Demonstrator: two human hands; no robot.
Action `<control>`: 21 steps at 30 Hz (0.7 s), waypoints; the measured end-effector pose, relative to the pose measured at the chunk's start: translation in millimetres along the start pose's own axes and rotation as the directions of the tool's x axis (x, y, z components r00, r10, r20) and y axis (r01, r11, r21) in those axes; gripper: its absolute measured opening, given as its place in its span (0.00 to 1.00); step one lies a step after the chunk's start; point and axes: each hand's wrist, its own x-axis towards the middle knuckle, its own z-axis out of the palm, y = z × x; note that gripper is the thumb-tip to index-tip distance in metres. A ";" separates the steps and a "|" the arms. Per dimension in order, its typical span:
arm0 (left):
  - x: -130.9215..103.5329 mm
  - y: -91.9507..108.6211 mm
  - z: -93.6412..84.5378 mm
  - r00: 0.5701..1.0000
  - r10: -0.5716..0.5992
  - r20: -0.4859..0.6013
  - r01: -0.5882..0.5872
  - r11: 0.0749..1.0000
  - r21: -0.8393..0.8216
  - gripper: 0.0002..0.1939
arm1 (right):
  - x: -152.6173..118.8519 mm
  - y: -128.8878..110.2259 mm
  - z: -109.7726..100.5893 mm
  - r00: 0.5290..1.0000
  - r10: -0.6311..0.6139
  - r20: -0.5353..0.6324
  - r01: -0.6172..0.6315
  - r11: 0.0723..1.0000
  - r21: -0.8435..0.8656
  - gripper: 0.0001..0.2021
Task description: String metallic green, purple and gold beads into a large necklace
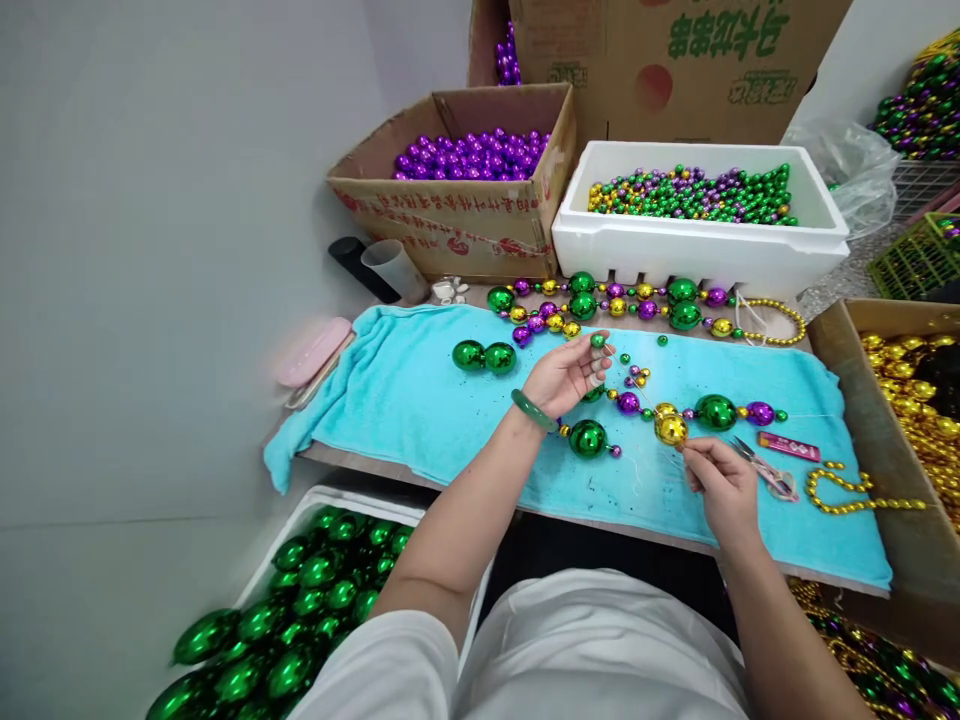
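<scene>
My left hand (pixel 564 376), palm turned up and a green bangle on its wrist, pinches a small green bead (pixel 597 341) at its fingertips. A thin thread runs from there toward a large gold bead (pixel 670 429). At that bead's lower edge the thumb and finger of my right hand (pixel 724 487) are closed on it. Partly behind my left hand lies a strand with a purple bead (pixel 628 403) and a large green bead (pixel 715 412). Another large green bead (pixel 587 438) rests nearer me. Several small loose beads (pixel 638 376) sit between the hands.
A turquoise towel (pixel 420 400) covers the table. Scissors (pixel 769 472), a pink packet (pixel 788 446) and a gold bead chain (pixel 836 500) lie right. Behind stand a carton of purple beads (pixel 450 215) and a white foam box (pixel 697 245). Large green beads (pixel 315 570) fill a lower-left bin.
</scene>
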 end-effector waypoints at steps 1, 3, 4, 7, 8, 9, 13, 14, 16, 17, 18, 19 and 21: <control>-0.6 0.0 -1.0 1.000 -0.002 -0.003 0.002 1.000 -0.011 0.11 | -0.4 0.3 1.0 1.000 0.006 0.000 -0.006 1.000 -0.004 0.07; -1.7 -0.4 -2.1 1.000 -0.003 -0.009 0.003 1.000 -0.028 0.11 | -0.9 0.8 2.6 1.000 0.018 0.003 -0.018 1.000 -0.014 0.08; -2.3 -0.7 -2.3 1.000 -0.004 -0.013 0.003 0.999 -0.034 0.11 | -1.0 1.0 3.2 1.000 0.023 0.005 -0.023 1.000 -0.019 0.08; -3.7 -1.6 -2.3 0.999 -0.005 -0.035 0.004 0.999 -0.037 0.10 | -0.9 0.5 5.2 0.999 0.039 0.009 -0.039 0.999 -0.030 0.09; -4.0 -1.7 -2.3 0.999 -0.004 -0.043 0.002 0.999 -0.033 0.10 | -0.8 0.1 5.8 0.999 0.044 0.010 -0.044 0.998 -0.033 0.09; -4.0 -1.7 -2.6 0.999 -0.002 -0.049 0.000 1.000 -0.028 0.09 | -0.6 -0.4 6.3 0.999 0.049 0.010 -0.048 0.998 -0.036 0.09; -3.8 -0.2 -4.5 0.999 0.010 -0.042 -0.011 1.000 -0.024 0.06 | 0.7 -2.2 7.5 0.999 0.050 0.010 -0.049 0.998 -0.040 0.09; -4.1 -0.3 -4.5 0.999 0.016 -0.041 -0.016 1.000 -0.019 0.06 | 1.2 -2.5 7.7 0.999 0.048 0.012 -0.047 0.998 -0.041 0.09; -5.7 -2.2 -2.9 0.998 0.045 -0.049 -0.045 0.999 0.009 0.05 | 2.4 -2.8 8.6 0.999 0.044 0.014 -0.044 0.998 -0.046 0.10; -6.8 -4.4 -1.3 0.996 0.072 -0.058 -0.070 0.997 0.036 0.06 | 3.1 -2.7 9.4 0.999 0.045 0.013 -0.044 0.998 -0.050 0.10; -8.0 -7.1 0.5 0.993 0.100 -0.064 -0.095 0.993 0.075 0.08 | 3.8 -2.4 10.4 0.999 0.048 0.011 -0.047 0.997 -0.054 0.10; -8.9 -10.1 2.4 0.990 0.126 -0.064 -0.117 0.985 0.130 0.10 | 4.6 -1.9 11.5 0.999 0.053 0.010 -0.053 0.997 -0.056 0.11; -8.9 -14.0 4.1 0.985 0.168 -0.029 -0.151 0.939 0.310 0.12 | 6.1 0.1 13.3 0.998 0.065 0.010 -0.064 0.997 -0.053 0.11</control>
